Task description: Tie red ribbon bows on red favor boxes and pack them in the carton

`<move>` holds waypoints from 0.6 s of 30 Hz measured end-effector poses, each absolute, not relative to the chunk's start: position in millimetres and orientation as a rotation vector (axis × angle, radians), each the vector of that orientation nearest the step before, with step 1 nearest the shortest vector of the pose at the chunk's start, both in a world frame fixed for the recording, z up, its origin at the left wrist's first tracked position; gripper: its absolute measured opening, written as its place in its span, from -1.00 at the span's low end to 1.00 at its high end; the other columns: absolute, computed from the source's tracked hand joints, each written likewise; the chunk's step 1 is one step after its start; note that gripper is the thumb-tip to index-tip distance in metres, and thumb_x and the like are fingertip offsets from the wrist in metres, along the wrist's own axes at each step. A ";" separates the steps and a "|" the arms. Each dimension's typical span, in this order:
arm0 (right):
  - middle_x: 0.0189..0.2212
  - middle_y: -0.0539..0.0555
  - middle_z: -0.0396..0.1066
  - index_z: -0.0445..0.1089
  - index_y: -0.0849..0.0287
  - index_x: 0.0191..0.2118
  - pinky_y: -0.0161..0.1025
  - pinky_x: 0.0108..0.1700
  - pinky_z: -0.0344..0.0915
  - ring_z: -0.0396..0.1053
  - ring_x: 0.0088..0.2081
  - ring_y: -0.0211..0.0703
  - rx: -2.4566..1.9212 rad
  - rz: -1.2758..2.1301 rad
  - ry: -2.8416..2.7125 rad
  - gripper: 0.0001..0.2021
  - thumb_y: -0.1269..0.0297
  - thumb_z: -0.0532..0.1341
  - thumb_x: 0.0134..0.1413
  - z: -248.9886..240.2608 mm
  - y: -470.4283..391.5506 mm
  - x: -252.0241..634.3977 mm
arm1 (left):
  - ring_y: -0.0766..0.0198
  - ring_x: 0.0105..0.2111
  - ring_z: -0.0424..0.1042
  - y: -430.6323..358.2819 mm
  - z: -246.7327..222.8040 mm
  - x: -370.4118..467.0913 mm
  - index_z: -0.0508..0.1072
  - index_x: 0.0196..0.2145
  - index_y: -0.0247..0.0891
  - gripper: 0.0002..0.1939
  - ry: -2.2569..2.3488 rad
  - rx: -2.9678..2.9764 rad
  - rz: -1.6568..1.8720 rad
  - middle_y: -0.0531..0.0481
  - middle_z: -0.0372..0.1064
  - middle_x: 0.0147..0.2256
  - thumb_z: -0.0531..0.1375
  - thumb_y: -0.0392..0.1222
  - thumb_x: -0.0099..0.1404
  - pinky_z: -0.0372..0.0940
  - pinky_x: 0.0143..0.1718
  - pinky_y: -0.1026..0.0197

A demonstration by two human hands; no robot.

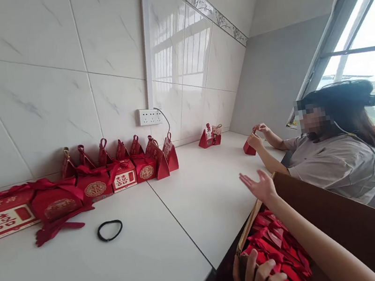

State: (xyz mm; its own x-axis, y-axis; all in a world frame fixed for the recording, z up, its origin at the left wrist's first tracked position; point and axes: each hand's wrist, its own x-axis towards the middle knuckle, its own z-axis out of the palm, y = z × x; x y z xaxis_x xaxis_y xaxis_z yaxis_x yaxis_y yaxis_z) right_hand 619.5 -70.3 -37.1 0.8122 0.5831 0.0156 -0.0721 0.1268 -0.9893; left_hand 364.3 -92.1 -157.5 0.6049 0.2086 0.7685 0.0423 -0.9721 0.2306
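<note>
My left hand (257, 279) grips the near corner of an open cardboard box (325, 204), its fingers curled over the edge. Many red gift boxes with ribbons (274, 240) lie piled inside. My right hand (262, 188) is raised over the far end of the cardboard box, palm up, fingers spread and holding nothing; its forearm crosses above the pile. Beyond it, a co-worker's hands (256, 136) hold a small red gift box (249, 147) at the table.
On the white table (135, 262), several red gift boxes (95, 186) line the wall, with a black hair tie (109, 230) in front. Two triangular boxes (210, 136) stand farther back. A power strip (150, 116) is on the wall. The co-worker (335, 155) sits at right.
</note>
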 end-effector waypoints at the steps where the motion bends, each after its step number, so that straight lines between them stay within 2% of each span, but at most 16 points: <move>1: -0.15 0.13 0.34 0.21 -0.01 -0.27 0.14 0.10 0.25 0.39 0.01 -0.08 -1.383 0.444 -0.456 -0.67 -0.07 -0.12 0.07 -32.3 -67.0 623.2 | 0.31 0.17 0.19 -90.6 -159.1 363.9 0.35 -0.05 0.13 -0.70 0.189 2.672 1.267 0.30 0.41 -0.01 0.15 -0.19 0.28 0.04 0.24 0.14; 4: -0.16 0.14 0.35 0.20 0.01 -0.33 0.16 0.08 0.26 0.38 0.01 -0.08 -1.440 0.440 -0.534 -0.63 -0.07 -0.20 0.07 -21.1 -56.0 623.7 | 0.28 0.15 0.23 -86.5 -170.5 369.3 0.27 0.06 0.10 -0.62 0.081 2.719 1.250 0.27 0.40 0.01 0.11 -0.19 0.30 0.22 0.13 0.14; 8: -0.26 0.20 0.45 0.27 0.10 -0.35 0.05 -0.07 0.38 0.47 -0.16 -0.05 -1.590 0.646 -0.813 -0.69 0.01 -0.07 0.05 -23.9 -34.5 582.1 | 0.25 0.02 0.39 -75.8 -182.6 373.6 0.19 0.16 -0.04 -0.57 0.038 2.790 1.142 0.09 0.42 0.00 0.02 -0.15 0.34 0.39 -0.13 0.18; 10: -0.35 0.18 0.48 0.34 0.14 -0.36 0.00 -0.21 0.42 0.49 -0.30 -0.04 -1.692 0.781 -1.008 -0.71 0.04 0.05 0.01 -32.0 -23.8 549.2 | 0.22 0.00 0.41 -63.8 -175.3 359.8 0.23 0.14 -0.02 -0.60 0.041 2.840 1.006 0.04 0.41 0.01 0.01 -0.12 0.35 0.40 -0.17 0.17; 12: -0.47 0.12 0.48 0.40 0.17 -0.41 -0.07 -0.31 0.41 0.46 -0.41 -0.05 -1.798 0.849 -1.217 -0.78 0.11 0.18 -0.09 -41.8 -14.1 516.9 | 0.21 0.00 0.41 -46.6 -156.9 332.0 0.30 0.06 0.02 -0.67 -0.003 2.870 0.939 0.05 0.41 0.01 0.01 -0.10 0.35 0.39 -0.16 0.19; 14: -0.52 0.07 0.47 0.42 0.17 -0.48 -0.11 -0.28 0.37 0.43 -0.42 -0.08 -1.897 0.797 -1.403 -0.86 0.21 0.24 -0.17 -51.0 -4.5 490.3 | 0.21 0.03 0.38 -25.1 -131.5 295.0 0.31 0.03 -0.01 -0.69 -0.041 2.883 0.899 0.03 0.37 0.05 0.02 -0.10 0.34 0.38 -0.12 0.21; 16: -0.49 0.07 0.46 0.42 0.15 -0.51 -0.12 -0.20 0.32 0.41 -0.37 -0.07 -1.981 0.669 -1.544 -0.90 0.25 0.22 -0.15 -58.0 5.6 470.9 | 0.09 0.11 0.28 -0.7 -106.6 255.1 0.25 0.10 -0.13 -0.48 -0.057 2.851 0.787 -0.09 0.29 0.12 0.12 0.08 0.23 0.34 -0.02 0.10; 18: -0.43 0.10 0.46 0.41 0.13 -0.49 -0.11 -0.17 0.31 0.40 -0.32 -0.06 -2.044 0.548 -1.653 -0.88 0.25 0.15 -0.08 -62.7 15.2 456.8 | 0.09 0.18 0.17 26.9 -89.0 216.1 0.18 0.14 -0.14 -0.45 0.176 2.796 0.729 -0.13 0.19 0.18 0.14 -0.04 0.20 0.24 0.09 0.02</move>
State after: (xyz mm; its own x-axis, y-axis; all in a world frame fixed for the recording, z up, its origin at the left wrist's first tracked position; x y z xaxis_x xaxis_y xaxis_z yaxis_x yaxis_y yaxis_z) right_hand 456.8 15.2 -62.7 0.2019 0.9791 -0.0239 0.7992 -0.1788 -0.5739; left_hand 216.1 26.9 -89.0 0.8680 0.1771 0.4639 0.0543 -0.9625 0.2658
